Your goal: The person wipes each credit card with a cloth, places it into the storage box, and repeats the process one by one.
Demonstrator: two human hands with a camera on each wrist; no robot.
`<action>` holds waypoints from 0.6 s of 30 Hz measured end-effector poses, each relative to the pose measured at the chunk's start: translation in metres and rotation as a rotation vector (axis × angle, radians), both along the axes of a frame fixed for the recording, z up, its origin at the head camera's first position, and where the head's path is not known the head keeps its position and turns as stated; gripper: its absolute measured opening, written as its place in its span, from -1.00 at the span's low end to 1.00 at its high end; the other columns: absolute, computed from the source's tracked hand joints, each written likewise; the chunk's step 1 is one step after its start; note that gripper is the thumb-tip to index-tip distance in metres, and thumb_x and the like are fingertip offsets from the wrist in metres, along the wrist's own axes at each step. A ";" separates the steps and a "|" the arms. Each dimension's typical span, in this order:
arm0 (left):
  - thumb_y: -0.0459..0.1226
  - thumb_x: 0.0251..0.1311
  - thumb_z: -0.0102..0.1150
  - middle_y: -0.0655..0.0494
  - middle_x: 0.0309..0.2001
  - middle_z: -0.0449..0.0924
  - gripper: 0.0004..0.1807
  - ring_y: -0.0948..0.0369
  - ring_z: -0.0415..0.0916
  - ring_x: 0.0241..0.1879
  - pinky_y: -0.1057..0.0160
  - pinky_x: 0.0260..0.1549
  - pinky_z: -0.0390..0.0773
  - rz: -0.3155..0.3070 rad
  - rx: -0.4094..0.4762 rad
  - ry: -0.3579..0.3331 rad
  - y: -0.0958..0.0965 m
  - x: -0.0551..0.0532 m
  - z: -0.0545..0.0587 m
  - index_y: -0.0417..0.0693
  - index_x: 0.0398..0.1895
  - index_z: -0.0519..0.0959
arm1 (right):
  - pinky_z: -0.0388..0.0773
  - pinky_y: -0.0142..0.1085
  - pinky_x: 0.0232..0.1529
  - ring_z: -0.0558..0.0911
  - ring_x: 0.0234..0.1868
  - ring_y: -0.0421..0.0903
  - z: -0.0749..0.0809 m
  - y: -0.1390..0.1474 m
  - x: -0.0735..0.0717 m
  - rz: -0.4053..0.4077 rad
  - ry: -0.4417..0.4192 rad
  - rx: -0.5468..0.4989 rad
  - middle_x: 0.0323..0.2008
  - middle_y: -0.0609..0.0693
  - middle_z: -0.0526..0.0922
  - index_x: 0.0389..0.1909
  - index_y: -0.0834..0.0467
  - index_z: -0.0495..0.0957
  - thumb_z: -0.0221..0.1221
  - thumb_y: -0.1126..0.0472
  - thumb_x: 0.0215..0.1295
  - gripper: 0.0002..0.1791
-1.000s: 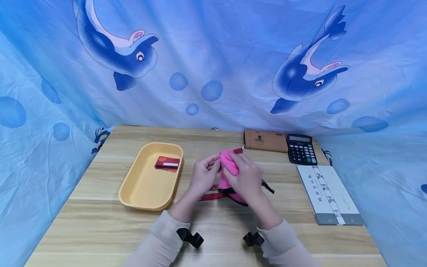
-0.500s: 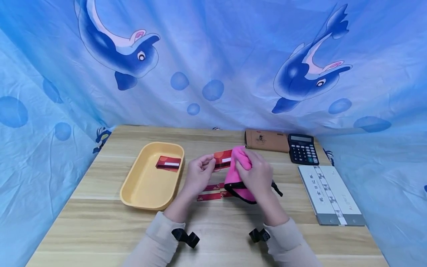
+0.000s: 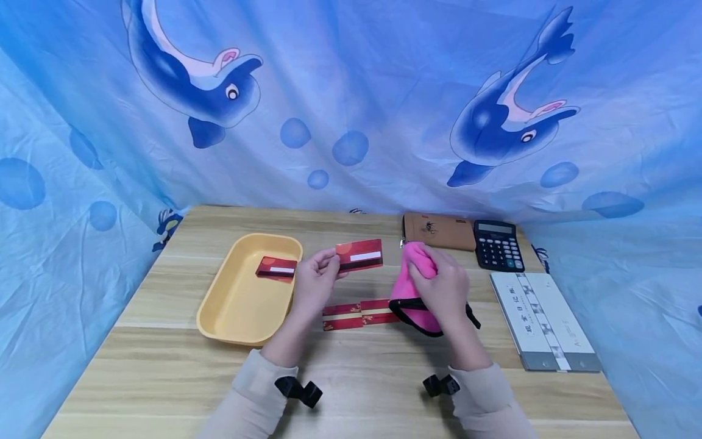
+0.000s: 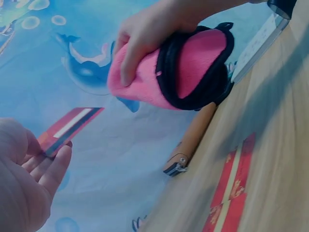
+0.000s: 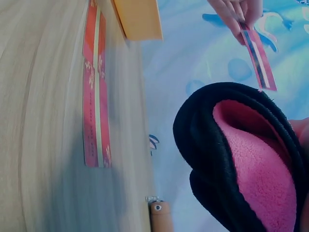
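Observation:
Between thumb and fingers, my left hand (image 3: 316,281) pinches a red bank card (image 3: 360,255) with a white strip and a dark stripe, raised above the table. My right hand (image 3: 443,286) grips a pink fleece pouch (image 3: 404,286) edged in black, with a black cord end at its right. In the right wrist view the black-rimmed mouth of the pouch gapes, showing pink lining (image 5: 260,166). Card and pouch are apart. Below them, two red-and-gold cards (image 3: 342,317) lie end to end on the table. A similar red bank card (image 3: 276,268) lies in the yellow tray (image 3: 205,320).
A brown zip wallet (image 3: 450,231) lies at the back right beside a black calculator (image 3: 498,247). In front of the calculator is a white-and-grey notebook (image 3: 543,320) with a patterned band. A blue dolphin curtain (image 3: 351,91) hangs behind the wooden table (image 3: 362,390).
My hands have drawn apart: the left leftward with the red bank card, now out from behind the pouch, the right rightward with the pouch. The two table cards are more exposed.

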State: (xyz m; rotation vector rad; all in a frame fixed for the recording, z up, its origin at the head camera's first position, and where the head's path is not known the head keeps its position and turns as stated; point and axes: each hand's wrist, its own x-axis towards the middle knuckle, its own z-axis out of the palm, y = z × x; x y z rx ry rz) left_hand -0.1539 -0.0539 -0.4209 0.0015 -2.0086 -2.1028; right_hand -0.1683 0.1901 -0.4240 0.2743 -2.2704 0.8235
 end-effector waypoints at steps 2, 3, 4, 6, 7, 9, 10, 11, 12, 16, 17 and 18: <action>-0.45 0.38 0.14 -0.34 -0.07 0.68 -0.70 -0.06 0.74 -0.19 0.26 -0.25 0.74 0.008 0.007 -0.009 -0.003 0.000 0.003 -0.48 0.10 0.57 | 0.66 0.00 -0.28 0.73 -0.17 0.12 0.000 0.002 0.000 0.002 0.002 -0.009 -0.13 0.17 0.76 0.03 0.21 0.72 0.46 0.16 0.12 -0.56; -0.45 0.37 0.14 -0.33 -0.07 0.68 -0.69 -0.04 0.74 -0.18 0.26 -0.24 0.74 0.010 0.006 -0.014 -0.005 -0.001 0.005 -0.47 0.11 0.57 | 0.66 0.00 -0.27 0.73 -0.17 0.12 -0.001 0.002 0.000 0.006 0.004 -0.014 -0.13 0.17 0.76 0.03 0.21 0.72 0.46 0.17 0.12 -0.57; -0.45 0.37 0.14 -0.33 -0.07 0.67 -0.69 -0.04 0.74 -0.18 0.26 -0.24 0.74 0.010 0.004 -0.016 -0.007 -0.001 0.006 -0.47 0.12 0.56 | 0.66 0.00 -0.25 0.73 -0.16 0.12 -0.001 0.003 0.000 0.009 0.005 -0.020 -0.13 0.16 0.76 0.03 0.21 0.72 0.46 0.17 0.12 -0.57; -0.44 0.38 0.15 -0.31 -0.07 0.66 -0.68 -0.01 0.74 -0.16 0.26 -0.23 0.74 0.012 -0.001 -0.022 -0.011 -0.002 0.009 -0.46 0.13 0.56 | 0.67 0.00 -0.20 0.73 -0.14 0.11 -0.002 0.004 -0.001 0.020 0.008 -0.029 -0.12 0.16 0.76 0.03 0.21 0.72 0.46 0.17 0.11 -0.57; -0.43 0.38 0.15 -0.29 -0.07 0.65 -0.67 -0.01 0.74 -0.15 0.27 -0.23 0.74 0.014 -0.004 -0.027 -0.014 -0.002 0.011 -0.44 0.14 0.56 | 0.67 0.00 -0.19 0.73 -0.13 0.11 -0.003 0.005 -0.001 0.024 0.008 -0.030 -0.12 0.16 0.76 0.03 0.21 0.72 0.46 0.17 0.11 -0.57; -0.43 0.39 0.15 -0.28 -0.07 0.63 -0.67 -0.02 0.73 -0.12 0.27 -0.22 0.74 0.014 0.000 -0.029 -0.019 -0.003 0.015 -0.44 0.15 0.55 | 0.67 0.01 -0.16 0.73 -0.12 0.11 -0.004 0.007 -0.002 0.030 0.010 -0.037 -0.11 0.16 0.76 0.02 0.22 0.72 0.46 0.17 0.11 -0.56; -0.43 0.39 0.15 -0.28 -0.07 0.61 -0.67 -0.03 0.73 -0.11 0.26 -0.21 0.74 0.014 0.006 -0.029 -0.022 -0.004 0.016 -0.44 0.16 0.55 | 0.67 0.01 -0.14 0.73 -0.11 0.11 -0.005 0.008 -0.002 0.030 0.009 -0.039 -0.11 0.16 0.76 0.02 0.22 0.72 0.47 0.17 0.11 -0.56; -0.43 0.39 0.14 -0.26 -0.07 0.60 -0.67 -0.03 0.72 -0.09 0.26 -0.20 0.73 0.017 0.010 -0.029 -0.024 -0.005 0.018 -0.43 0.16 0.55 | 0.67 0.02 -0.14 0.73 -0.11 0.12 -0.005 0.009 -0.002 0.031 0.008 -0.042 -0.12 0.17 0.76 0.02 0.22 0.72 0.47 0.17 0.10 -0.56; -0.43 0.40 0.14 -0.25 -0.07 0.58 -0.66 -0.04 0.72 -0.08 0.26 -0.20 0.73 0.021 0.018 -0.031 -0.027 -0.005 0.020 -0.42 0.17 0.54 | 0.67 0.02 -0.14 0.73 -0.11 0.12 -0.006 0.010 -0.002 0.030 0.004 -0.046 -0.12 0.17 0.76 0.03 0.22 0.72 0.47 0.17 0.10 -0.56; -0.42 0.41 0.13 -0.18 -0.06 0.53 -0.64 0.01 0.72 -0.09 0.26 -0.17 0.73 0.051 0.030 -0.032 -0.037 -0.009 0.029 -0.38 0.22 0.53 | 0.66 0.02 -0.13 0.73 -0.11 0.12 -0.007 0.013 -0.001 0.022 -0.008 -0.065 -0.12 0.17 0.76 0.03 0.22 0.72 0.47 0.17 0.10 -0.56; -0.42 0.42 0.12 -0.18 -0.05 0.52 -0.64 0.05 0.72 -0.11 0.26 -0.17 0.73 0.059 0.029 -0.033 -0.039 -0.010 0.031 -0.37 0.22 0.53 | 0.66 0.02 -0.13 0.73 -0.11 0.13 -0.007 0.014 -0.001 0.020 -0.009 -0.068 -0.13 0.17 0.76 0.03 0.22 0.72 0.47 0.17 0.10 -0.56; -0.42 0.42 0.12 -0.17 -0.03 0.52 -0.64 0.09 0.72 -0.12 0.26 -0.16 0.73 0.066 0.035 -0.039 -0.041 -0.011 0.033 -0.37 0.23 0.52 | 0.66 0.03 -0.13 0.73 -0.11 0.13 -0.007 0.014 -0.001 0.018 -0.010 -0.071 -0.13 0.18 0.76 0.02 0.22 0.72 0.47 0.17 0.10 -0.56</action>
